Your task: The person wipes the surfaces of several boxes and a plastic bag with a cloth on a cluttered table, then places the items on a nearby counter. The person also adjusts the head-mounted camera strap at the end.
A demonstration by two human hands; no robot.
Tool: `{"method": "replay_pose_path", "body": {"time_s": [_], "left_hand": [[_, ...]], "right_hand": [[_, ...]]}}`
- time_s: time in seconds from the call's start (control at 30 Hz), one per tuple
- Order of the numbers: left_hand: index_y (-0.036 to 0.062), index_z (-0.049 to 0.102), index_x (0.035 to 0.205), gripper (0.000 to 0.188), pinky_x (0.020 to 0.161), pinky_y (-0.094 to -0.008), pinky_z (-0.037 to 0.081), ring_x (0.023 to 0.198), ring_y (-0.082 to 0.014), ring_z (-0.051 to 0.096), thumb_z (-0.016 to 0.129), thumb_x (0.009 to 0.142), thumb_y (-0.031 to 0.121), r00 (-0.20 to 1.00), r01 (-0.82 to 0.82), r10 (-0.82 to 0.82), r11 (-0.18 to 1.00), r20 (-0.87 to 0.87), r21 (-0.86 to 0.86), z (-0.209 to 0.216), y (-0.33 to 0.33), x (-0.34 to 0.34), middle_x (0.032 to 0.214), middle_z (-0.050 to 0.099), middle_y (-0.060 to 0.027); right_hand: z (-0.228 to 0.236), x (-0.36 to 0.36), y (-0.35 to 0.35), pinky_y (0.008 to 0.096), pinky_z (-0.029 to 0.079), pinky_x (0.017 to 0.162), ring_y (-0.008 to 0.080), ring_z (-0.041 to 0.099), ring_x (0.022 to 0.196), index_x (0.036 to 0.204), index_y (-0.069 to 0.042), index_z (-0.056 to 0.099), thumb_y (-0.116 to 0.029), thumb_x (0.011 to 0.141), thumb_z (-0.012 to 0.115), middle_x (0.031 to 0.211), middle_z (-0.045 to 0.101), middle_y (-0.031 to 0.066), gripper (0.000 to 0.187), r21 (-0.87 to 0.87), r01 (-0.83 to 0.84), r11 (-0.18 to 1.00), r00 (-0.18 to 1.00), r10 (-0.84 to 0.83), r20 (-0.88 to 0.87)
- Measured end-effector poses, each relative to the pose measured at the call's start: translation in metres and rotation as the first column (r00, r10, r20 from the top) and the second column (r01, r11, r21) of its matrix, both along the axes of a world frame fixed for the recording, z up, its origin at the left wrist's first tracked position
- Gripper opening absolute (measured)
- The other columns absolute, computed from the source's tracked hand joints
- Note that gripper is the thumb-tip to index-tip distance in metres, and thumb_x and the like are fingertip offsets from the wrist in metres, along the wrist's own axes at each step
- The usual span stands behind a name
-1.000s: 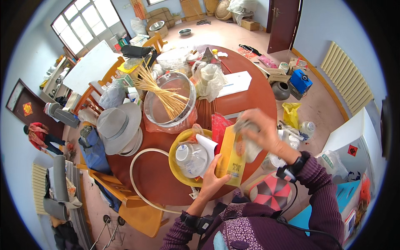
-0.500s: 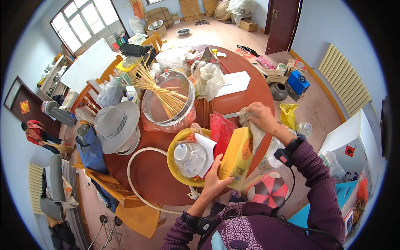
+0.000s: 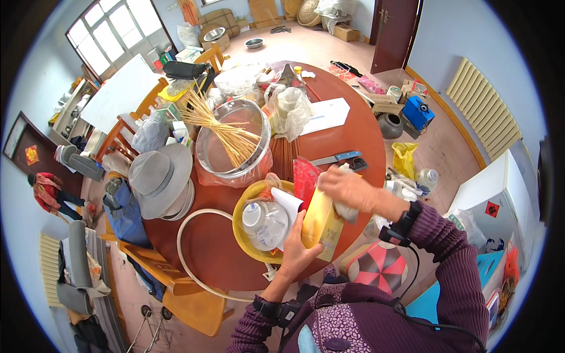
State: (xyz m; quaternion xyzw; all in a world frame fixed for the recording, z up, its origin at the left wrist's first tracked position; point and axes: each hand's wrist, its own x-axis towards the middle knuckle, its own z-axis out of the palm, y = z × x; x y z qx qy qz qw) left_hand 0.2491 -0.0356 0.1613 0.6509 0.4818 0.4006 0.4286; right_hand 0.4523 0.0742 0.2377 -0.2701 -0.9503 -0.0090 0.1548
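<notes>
Near the table's front edge, my left hand (image 3: 299, 250) is closed on the lower left side of a yellow cardboard box (image 3: 318, 225), which stands tilted. My right hand (image 3: 353, 189) is bunched around a greyish-beige cloth (image 3: 347, 213) and lies against the upper right of the box. Left of the box sits a yellow plastic basket (image 3: 239, 230) with clear plastic tubs (image 3: 268, 226) and folded white paper (image 3: 286, 206) in it. Behind the box stands a red packet (image 3: 306, 181). Beyond my right hand a knife (image 3: 336, 158) with a blue handle lies beside a small black object (image 3: 356, 165).
The round brown table (image 3: 365, 126) also carries a steel pot (image 3: 265, 141) with wooden sticks (image 3: 226, 129), grey hats (image 3: 159, 176) and plastic bags (image 3: 291, 112). A pale hoop (image 3: 181, 247) overhangs its front edge. Left stands a wooden chair (image 3: 194, 306); right, a red-and-grey stool (image 3: 382, 267).
My right hand with the cloth has come down and left, from above the box onto its upper part. The knife and black object now show. The box has turned slightly in my left hand.
</notes>
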Motion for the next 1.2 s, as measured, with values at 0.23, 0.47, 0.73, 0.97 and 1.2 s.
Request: {"method": "replay_pose_path", "body": {"time_s": [0.23, 0.47, 0.73, 0.97, 1.2], "left_hand": [[-0.0009, 0.029, 0.141, 0.072, 0.094, -0.0318, 0.044, 0.111, -0.0200, 0.054, 0.058, 0.075, 0.000, 0.763, 0.161, 0.147, 0.900, 0.629, -0.405, -0.013, 0.000, -0.023, 0.123, 0.051, -0.0162], [0.0009, 0.033, 0.139, 0.069, 0.094, -0.0351, 0.046, 0.110, -0.0231, 0.055, 0.057, 0.074, 0.005, 0.570, 0.223, 0.209, 0.892, 0.794, -0.395, -0.008, 0.011, -0.008, 0.122, 0.052, -0.0172], [0.0015, 0.033, 0.139, 0.066, 0.094, -0.0351, 0.047, 0.108, -0.0234, 0.056, 0.054, 0.076, 0.004, 0.602, 0.088, 0.298, 0.897, 0.741, -0.433, -0.011, 0.012, -0.010, 0.121, 0.052, -0.0168], [-0.0008, 0.027, 0.139, 0.066, 0.101, -0.0421, 0.042, 0.118, -0.0293, 0.050, 0.050, 0.079, 0.010, 0.421, 0.056, 0.367, 0.902, 0.830, -0.427, -0.025, 0.027, -0.020, 0.129, 0.048, -0.0183], [0.0044, 0.040, 0.133, 0.059, 0.101, -0.0467, 0.040, 0.120, -0.0309, 0.049, 0.041, 0.083, 0.034, 0.269, 0.227, 0.397, 0.860, 0.878, -0.458, -0.011, 0.038, -0.036, 0.131, 0.049, -0.0138]], "right_hand": [[0.021, 0.041, 0.029, 0.0269, 0.051, 0.082, 0.0178, 0.063, 0.091, 0.103, -0.005, 0.061, -0.006, 0.080, 0.067, 0.099, 0.066, 0.0073, 0.024, -0.684, 0.194, 0.704, 0.577, -0.645, -0.500], [0.011, 0.001, 0.021, 0.0387, 0.042, 0.095, 0.0254, 0.051, 0.114, 0.117, -0.010, 0.055, -0.023, 0.076, 0.073, 0.120, 0.057, 0.0085, 0.046, -0.454, 0.057, 0.889, 0.808, -0.308, -0.502], [-0.021, -0.021, -0.043, 0.0447, 0.035, 0.100, 0.0337, 0.042, 0.118, 0.119, -0.010, 0.052, -0.012, 0.065, 0.072, 0.124, 0.049, 0.0090, 0.058, -0.299, -0.095, 0.949, 0.952, -0.001, -0.305], [-0.007, -0.014, -0.072, 0.0399, 0.042, 0.096, 0.0309, 0.048, 0.114, 0.113, -0.009, 0.056, 0.001, 0.061, 0.070, 0.121, 0.052, 0.0070, 0.055, -0.574, -0.405, 0.711, 0.892, 0.168, -0.421], [0.019, 0.008, -0.068, 0.0362, 0.044, 0.092, 0.0267, 0.053, 0.108, 0.110, -0.009, 0.062, 0.004, 0.066, 0.073, 0.117, 0.057, 0.0065, 0.047, -0.543, -0.374, 0.752, 0.746, -0.104, -0.658]]}}
